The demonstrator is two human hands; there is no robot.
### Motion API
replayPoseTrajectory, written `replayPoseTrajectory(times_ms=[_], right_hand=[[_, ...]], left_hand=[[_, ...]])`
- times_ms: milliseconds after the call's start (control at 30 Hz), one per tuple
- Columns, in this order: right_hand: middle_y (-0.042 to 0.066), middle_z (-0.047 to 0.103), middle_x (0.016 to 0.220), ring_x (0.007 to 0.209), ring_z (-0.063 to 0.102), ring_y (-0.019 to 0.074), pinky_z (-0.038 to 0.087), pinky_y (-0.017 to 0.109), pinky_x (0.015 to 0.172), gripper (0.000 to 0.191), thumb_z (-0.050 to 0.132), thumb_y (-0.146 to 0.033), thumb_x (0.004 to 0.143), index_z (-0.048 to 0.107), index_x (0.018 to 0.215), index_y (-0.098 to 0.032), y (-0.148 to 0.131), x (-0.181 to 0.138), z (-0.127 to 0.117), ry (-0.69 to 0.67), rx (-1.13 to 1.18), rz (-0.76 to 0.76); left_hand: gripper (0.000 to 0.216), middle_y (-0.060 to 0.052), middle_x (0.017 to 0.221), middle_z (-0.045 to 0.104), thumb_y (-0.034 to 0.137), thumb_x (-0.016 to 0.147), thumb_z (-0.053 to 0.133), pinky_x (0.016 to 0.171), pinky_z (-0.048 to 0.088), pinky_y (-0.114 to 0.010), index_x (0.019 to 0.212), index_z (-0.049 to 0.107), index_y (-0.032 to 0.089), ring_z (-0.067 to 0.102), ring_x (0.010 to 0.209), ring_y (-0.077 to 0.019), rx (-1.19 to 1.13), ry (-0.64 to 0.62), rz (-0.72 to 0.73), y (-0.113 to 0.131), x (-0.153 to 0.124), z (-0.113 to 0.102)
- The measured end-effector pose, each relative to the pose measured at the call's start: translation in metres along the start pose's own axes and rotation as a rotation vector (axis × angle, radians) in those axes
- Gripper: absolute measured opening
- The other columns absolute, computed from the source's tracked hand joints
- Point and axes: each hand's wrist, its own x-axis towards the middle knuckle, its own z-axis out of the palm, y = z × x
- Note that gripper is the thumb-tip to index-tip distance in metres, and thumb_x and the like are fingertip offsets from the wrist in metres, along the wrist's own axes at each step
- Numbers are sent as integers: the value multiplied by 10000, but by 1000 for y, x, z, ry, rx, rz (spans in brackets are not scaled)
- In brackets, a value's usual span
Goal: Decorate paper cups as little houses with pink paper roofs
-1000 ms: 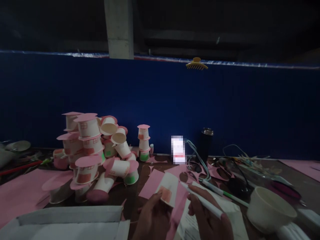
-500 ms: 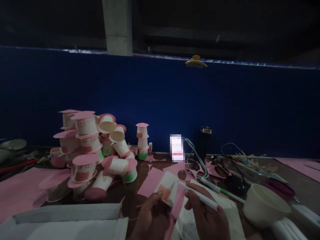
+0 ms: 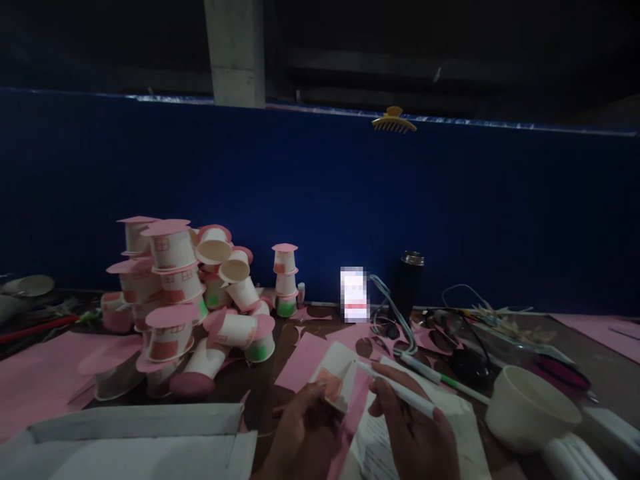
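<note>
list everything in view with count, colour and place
held paper cup: 1, white with orange patch, front centre
pen: 1, white, pink end, by held cup
paper cups: many, white with pink discs, left pile
stacked cups: 3, mostly white, right of pile
paper pieces: several, pink, across table
printed sheet: 1, white, front centre
box: 1, white, front left
phone: 1, bright screen, centre back
flask: 1, black, right of phone
bowl: 1, whitish, front right
clutter: uncounted, mixed, right
wall: 1, blue, back
hair clip: 1, yellow, wall top
pillar: 1, grey, behind wall
hands: 2, left hand on held cup, right hand on pen
</note>
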Motion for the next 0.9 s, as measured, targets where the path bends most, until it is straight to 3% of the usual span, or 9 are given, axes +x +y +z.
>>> replayPoseTrajectory(times_ms=[500,900], right_hand=[[55,731,839,564,671,141,566,217,571,254,500,-375,903,665,1001,-208,1,-2,2,-53,-14,-5],[31,727,797,541,657,126,548,214,600,220,504,-349,902,668,971,-220,-1,-3,3,-46,-28,-66]], left_hand=[[94,-76,797,703,164,775,606,790,467,-295,763,683,112,639,774,-179,56,-33,44,1,0,0],[140,-98,868,717,144,789,568,902,449,-328,796,703,107,645,853,-198,-7,-72,35,1,-3,6]])
